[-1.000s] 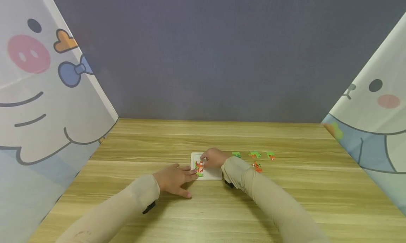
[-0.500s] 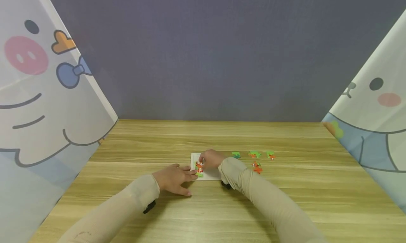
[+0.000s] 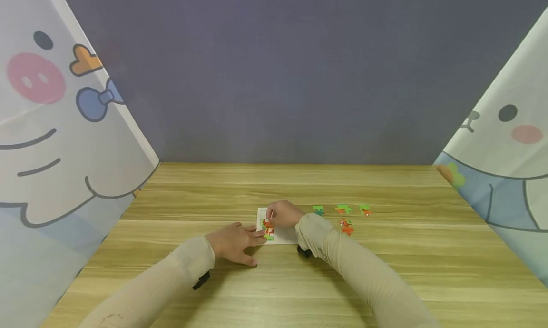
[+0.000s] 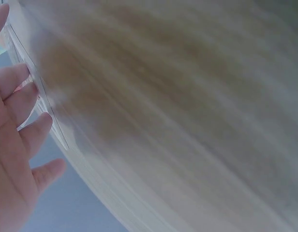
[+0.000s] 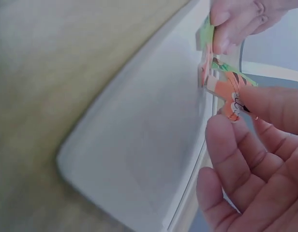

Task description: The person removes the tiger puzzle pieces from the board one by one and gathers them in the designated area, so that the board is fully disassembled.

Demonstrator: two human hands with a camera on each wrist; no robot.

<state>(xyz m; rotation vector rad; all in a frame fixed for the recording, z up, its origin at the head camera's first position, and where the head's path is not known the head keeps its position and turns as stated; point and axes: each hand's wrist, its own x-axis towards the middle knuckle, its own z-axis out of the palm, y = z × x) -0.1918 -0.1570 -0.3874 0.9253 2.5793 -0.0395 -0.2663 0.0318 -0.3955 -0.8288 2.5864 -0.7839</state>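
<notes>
A white puzzle tray (image 3: 286,238) lies on the table, with orange and green pieces (image 3: 268,234) along its left part. My right hand (image 3: 284,213) is over the tray. In the right wrist view, its thumb and fingers pinch an orange, black-striped puzzle piece (image 5: 224,90) with green at its upper edge. That piece is tilted, beside the green-and-pink piece (image 5: 205,43) in the tray. My left hand (image 3: 234,243) rests flat at the tray's left edge, fingers spread and fingertips touching it. The left wrist view shows those fingers (image 4: 37,134) extended.
Several loose puzzle pieces lie right of the tray: a green-and-teal one (image 3: 318,209), two green-and-orange ones (image 3: 343,208), and an orange one (image 3: 347,227) nearer me. A dark panel (image 3: 295,80) stands behind the wooden table (image 3: 274,285); printed cloths flank it.
My right hand has shifted a little to the left over the tray, above the placed pieces. My left hand and the loose pieces stay where they were.
</notes>
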